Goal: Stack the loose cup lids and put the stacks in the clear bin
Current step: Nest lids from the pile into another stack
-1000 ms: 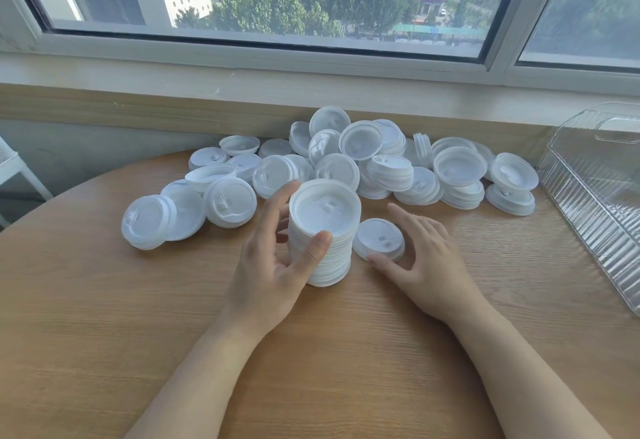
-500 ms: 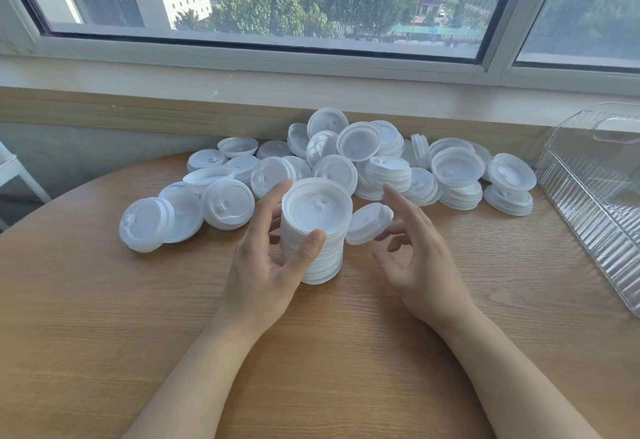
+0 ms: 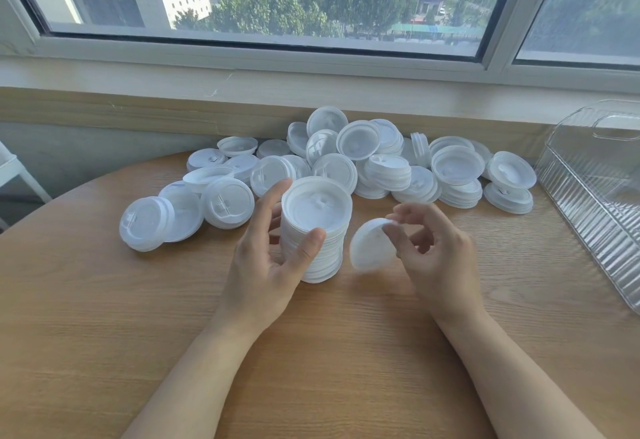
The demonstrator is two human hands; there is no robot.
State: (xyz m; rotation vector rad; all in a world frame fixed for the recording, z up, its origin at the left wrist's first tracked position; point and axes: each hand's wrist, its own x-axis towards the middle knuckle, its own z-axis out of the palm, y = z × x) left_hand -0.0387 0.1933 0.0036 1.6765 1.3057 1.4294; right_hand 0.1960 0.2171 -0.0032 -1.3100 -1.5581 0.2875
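Head view showed my left hand point(image 3: 273, 258) curled around the lid stack point(image 3: 315, 231) to steady it, while just right of that stack my right hand point(image 3: 433, 251) pinched a tilted loose lid point(image 3: 370, 248), seemingly to cap it.

- my left hand point(image 3: 273, 262) grips the tall stack of lids point(image 3: 317, 231) standing upright on the tabletop point(image 3: 104, 317), thumb on its near side.
- my right hand point(image 3: 433, 255) pinches a single lid point(image 3: 370, 248), tilted, just beside the stack.
- loose lids point(image 3: 381, 165) crowd the tabletop's far edge.
- the clear bin point(image 3: 595, 175) sits at the right edge.
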